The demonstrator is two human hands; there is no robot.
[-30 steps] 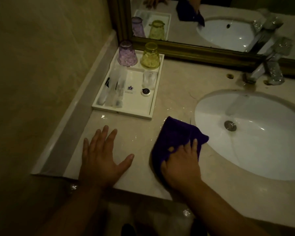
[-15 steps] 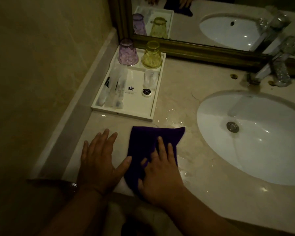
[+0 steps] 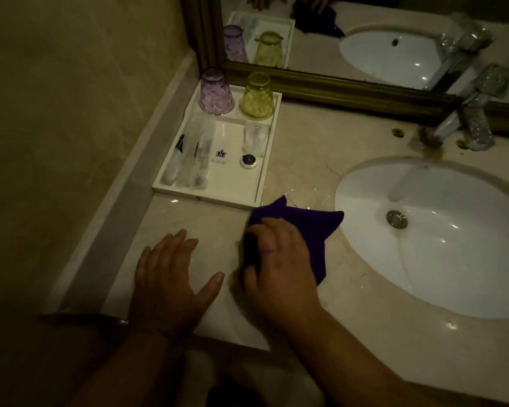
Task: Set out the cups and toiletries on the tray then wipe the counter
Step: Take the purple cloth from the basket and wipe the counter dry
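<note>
A white tray (image 3: 232, 198) sits on the beige counter (image 3: 306, 160) against the left wall. On it stand an upturned purple cup (image 3: 215, 92) and an upturned yellow cup (image 3: 257, 96), with wrapped toiletries (image 3: 194, 160), a small clear packet (image 3: 255, 136) and a round black-and-white item (image 3: 249, 160). My right hand (image 3: 276, 259) presses a dark purple cloth (image 3: 309, 227) onto the counter just below the tray's near right corner. My left hand (image 3: 171, 277) lies flat on the counter, fingers spread, holding nothing.
A white oval sink (image 3: 441, 259) with a metal drain (image 3: 396, 219) fills the right side. A chrome faucet (image 3: 465, 121) stands behind it. A gold-framed mirror (image 3: 335, 86) runs along the back. Wet streaks shine on the counter beside the tray.
My right hand slid the cloth left toward my left hand, then back right and up toward the tray's corner. My left hand stayed flat in place.
</note>
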